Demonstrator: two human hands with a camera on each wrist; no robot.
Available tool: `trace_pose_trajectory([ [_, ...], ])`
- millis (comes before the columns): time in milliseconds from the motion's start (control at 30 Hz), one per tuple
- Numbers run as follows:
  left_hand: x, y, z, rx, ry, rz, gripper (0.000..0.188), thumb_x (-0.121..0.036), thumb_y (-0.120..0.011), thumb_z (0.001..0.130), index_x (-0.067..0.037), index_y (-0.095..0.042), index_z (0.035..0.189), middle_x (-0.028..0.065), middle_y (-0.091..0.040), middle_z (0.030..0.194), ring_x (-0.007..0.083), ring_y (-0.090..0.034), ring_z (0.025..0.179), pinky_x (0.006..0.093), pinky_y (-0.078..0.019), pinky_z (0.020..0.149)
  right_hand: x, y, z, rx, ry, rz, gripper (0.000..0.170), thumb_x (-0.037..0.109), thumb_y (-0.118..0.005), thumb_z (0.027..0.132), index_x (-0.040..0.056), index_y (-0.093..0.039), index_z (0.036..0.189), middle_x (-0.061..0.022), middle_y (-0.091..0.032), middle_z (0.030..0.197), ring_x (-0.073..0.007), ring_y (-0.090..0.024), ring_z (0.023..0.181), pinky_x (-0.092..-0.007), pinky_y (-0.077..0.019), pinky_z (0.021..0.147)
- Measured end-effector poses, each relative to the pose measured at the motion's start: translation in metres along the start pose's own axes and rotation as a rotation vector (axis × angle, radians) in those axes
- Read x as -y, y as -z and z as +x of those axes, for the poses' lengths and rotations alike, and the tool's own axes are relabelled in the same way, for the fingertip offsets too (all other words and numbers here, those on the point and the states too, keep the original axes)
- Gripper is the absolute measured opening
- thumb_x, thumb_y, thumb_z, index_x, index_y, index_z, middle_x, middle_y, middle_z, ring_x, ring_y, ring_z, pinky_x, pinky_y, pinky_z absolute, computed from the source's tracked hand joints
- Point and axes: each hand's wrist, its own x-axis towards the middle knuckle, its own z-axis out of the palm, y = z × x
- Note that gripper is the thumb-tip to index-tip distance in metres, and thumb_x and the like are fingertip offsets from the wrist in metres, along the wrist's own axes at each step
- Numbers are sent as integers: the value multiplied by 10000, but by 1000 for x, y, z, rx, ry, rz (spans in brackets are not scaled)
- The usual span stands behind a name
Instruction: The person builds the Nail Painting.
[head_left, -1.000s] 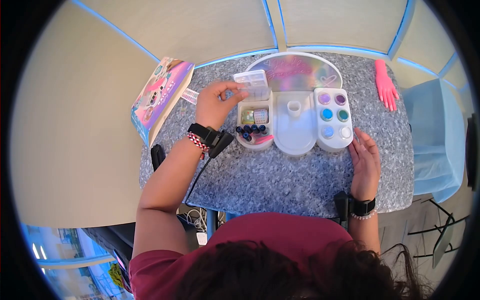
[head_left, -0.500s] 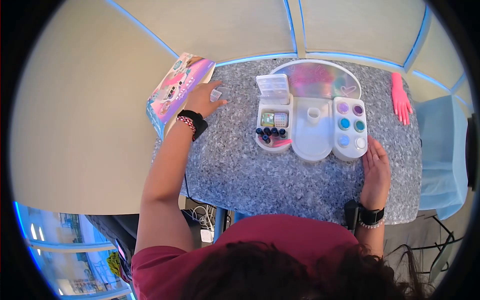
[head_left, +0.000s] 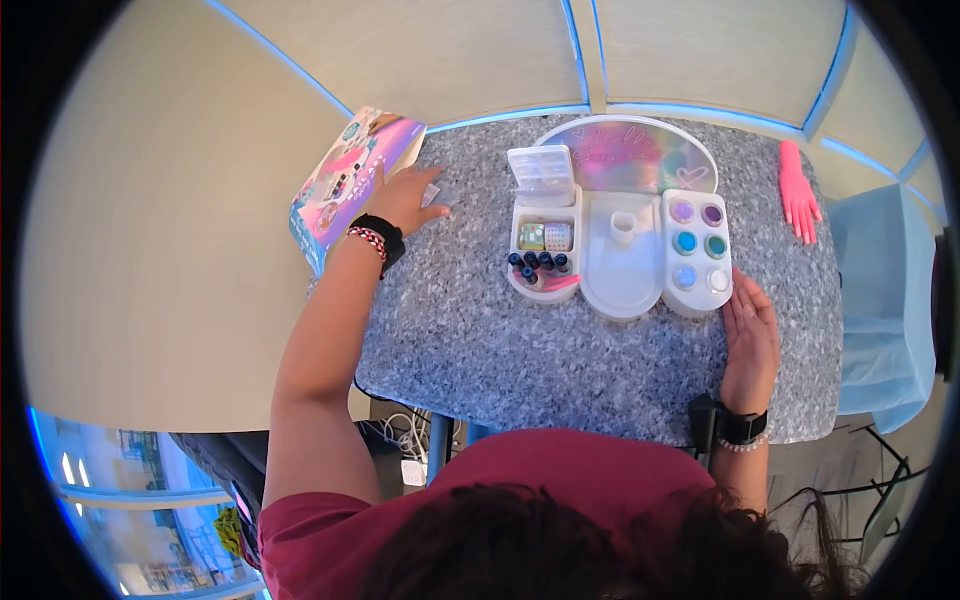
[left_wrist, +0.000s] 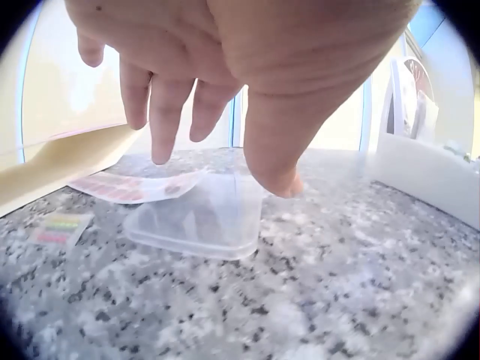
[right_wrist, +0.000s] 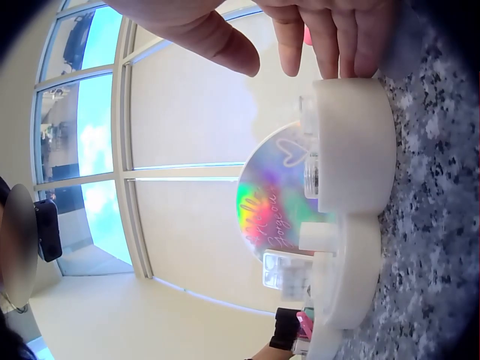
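In the left wrist view, my left hand [left_wrist: 225, 67] is spread over a clear plastic lid [left_wrist: 202, 225] lying on the speckled table, thumb tip close to the lid's right edge. A sheet of nail stickers [left_wrist: 131, 187] lies behind the lid, and a small sticker packet [left_wrist: 61, 228] to its left. The head view has that hand [head_left: 402, 200] beside the nail art box [head_left: 350, 170]. My right hand [head_left: 752, 335] rests with extended fingers against the right end of the white nail art station [head_left: 620, 295], next to its glitter pots [head_left: 685, 243].
Dark-capped polish bottles [head_left: 530, 272] and a clear compartment case [head_left: 541, 175] stand in the station's left section. Behind rises a shiny rounded back panel [head_left: 640, 155]. A pink model hand [head_left: 797, 195] lies at the table's far right.
My left hand has moved left, from the clear case at the station to beside the nail art box, where a clear lid shows. The right hand keeps its place.
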Motion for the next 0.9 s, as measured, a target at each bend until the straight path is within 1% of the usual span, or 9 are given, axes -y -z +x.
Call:
trace_pose_trajectory([
  [133,-26,12,-7,44,118,62,699,-437,-834,898,-186,-590,1503,96,-709,1358,277,-640,1328,643,-195,1279,1,0,1,-16,-15,-9,476,144,-515,1077,-82,-484,1495,-232,-548,1565,-293,-511,1487,-426,-380,1258],
  [267,-49,12,-13,4,41,-48,657,-402,-835,886,-205,-608,1471,69,-733,1262,276,-673,1241,612,-253,1250,2,-1,0,-9,0,-11,471,147,-512,1077,-80,-488,1489,-229,-561,1549,-290,-522,1475,-425,-385,1253],
  [333,-62,13,-15,34,30,-158,545,-351,-849,874,-208,-685,1374,69,-734,1207,262,-694,1137,552,-397,1151,2,-1,0,-13,-5,-8,458,138,-513,1079,-76,-493,1484,-225,-565,1546,-288,-528,1469,-424,-390,1250],
  [367,-64,16,-15,34,30,-161,545,-351,-849,874,-208,-685,1374,69,-734,1207,262,-694,1137,552,-397,1151,3,-1,0,-17,-9,-2,446,129,-513,1082,-72,-499,1479,-221,-570,1542,-286,-535,1462,-423,-394,1247],
  [433,-68,25,-13,116,29,-228,410,-312,-871,857,-143,-767,1216,75,-753,1148,242,-713,1008,445,-537,958,1,0,1,-18,-8,8,431,118,-520,1083,-66,-509,1472,-216,-576,1537,-282,-543,1454,-421,-400,1242],
  [533,-83,57,-23,54,77,-349,299,-241,-882,853,-74,-793,1084,96,-779,1026,199,-725,857,367,-571,777,2,0,0,-26,-9,20,404,101,-535,1086,-55,-527,1459,-206,-587,1527,-273,-556,1440,-419,-409,1235],
  [567,-86,63,-25,57,74,-348,299,-241,-882,853,-74,-793,1084,96,-779,1026,199,-725,857,367,-571,777,3,-1,0,-29,-12,20,394,95,-544,1087,-49,-535,1453,-202,-593,1521,-268,-562,1433,-418,-412,1232],
  [667,-113,79,-33,-192,75,-898,154,-43,-823,924,-8,-777,1067,85,-817,933,117,-762,855,271,-592,812,2,-1,-1,-25,-5,22,387,105,-553,1088,-43,-545,1446,-199,-600,1513,-263,-566,1428,-419,-413,1232],
  [900,-145,35,-18,-340,95,-1070,116,-34,-824,933,6,-761,1024,87,-823,964,126,-775,924,266,-607,843,1,1,0,-28,-10,26,375,118,-553,1095,-39,-553,1435,-194,-607,1504,-256,-571,1420,-417,-414,1231],
])
